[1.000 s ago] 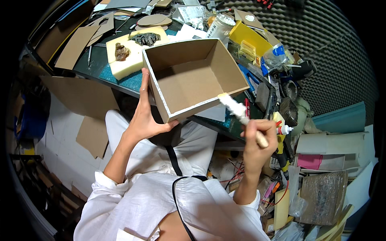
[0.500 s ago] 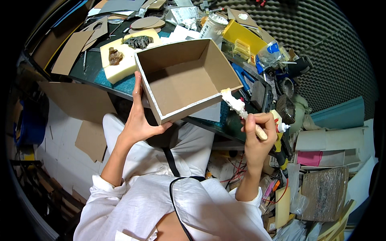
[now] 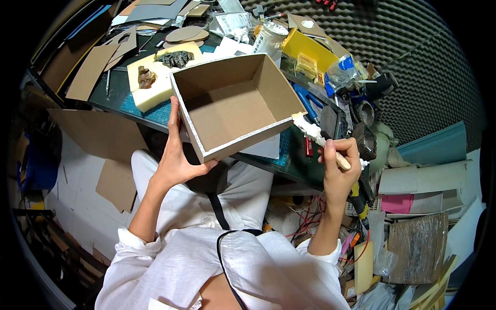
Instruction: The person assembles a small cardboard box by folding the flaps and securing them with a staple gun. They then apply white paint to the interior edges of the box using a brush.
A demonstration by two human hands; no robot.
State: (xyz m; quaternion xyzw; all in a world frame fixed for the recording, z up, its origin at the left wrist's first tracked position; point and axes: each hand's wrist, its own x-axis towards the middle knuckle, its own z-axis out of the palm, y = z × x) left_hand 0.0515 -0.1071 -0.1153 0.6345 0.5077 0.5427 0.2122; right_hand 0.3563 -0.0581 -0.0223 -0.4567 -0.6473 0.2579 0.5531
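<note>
An open brown cardboard box (image 3: 219,80) is tilted toward me above the front edge of the desk. My left hand (image 3: 175,159) grips its near left corner, fingers up along the left wall and thumb beneath the front one. White paste lines the rim along the left and near edges. Closed around the wooden handle of a brush, my right hand (image 3: 341,170) is to the right of the box. The brush (image 3: 309,128) is thickly coated with white paste, and its tip meets the rim near the right corner.
Behind the box lie a pale yellow foam block (image 3: 155,95) with dark rock-like pieces, a jar of white paste (image 3: 269,39) and a yellow box (image 3: 310,49). Blue-handled tools (image 3: 310,103) crowd the right side. Cardboard sheets (image 3: 93,70) cover the desk's left.
My right hand and the brush have moved right along the near rim toward the right corner. White now covers more of that edge. The box has shifted slightly left.
</note>
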